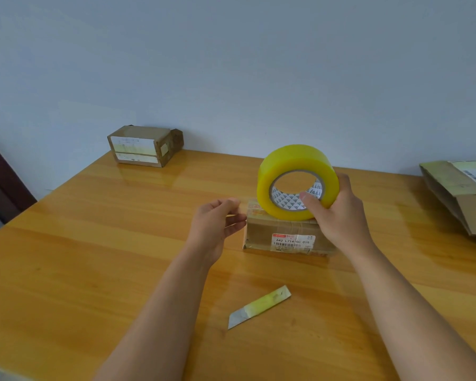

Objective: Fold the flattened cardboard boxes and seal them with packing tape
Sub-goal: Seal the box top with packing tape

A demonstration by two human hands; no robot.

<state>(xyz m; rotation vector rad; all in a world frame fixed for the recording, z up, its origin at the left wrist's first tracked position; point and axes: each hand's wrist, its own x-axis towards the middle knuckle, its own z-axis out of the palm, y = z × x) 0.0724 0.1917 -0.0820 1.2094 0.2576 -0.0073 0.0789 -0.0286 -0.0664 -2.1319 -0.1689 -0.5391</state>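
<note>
A small folded cardboard box (283, 237) with a white and red label sits on the wooden table (94, 243) at the middle. My right hand (338, 213) grips a large roll of yellow packing tape (291, 171), thumb inside its core, and holds it upright on top of the box. My left hand (217, 224) hovers just left of the box with its fingers curled toward the thumb; whether it pinches the tape's clear end I cannot tell.
A cutter blade (259, 306) with a yellowish wrapped handle lies on the table in front of the box. A taped cardboard box (143, 147) stands at the far left by the wall. Flattened cardboard boxes (459, 193) lie at the right edge.
</note>
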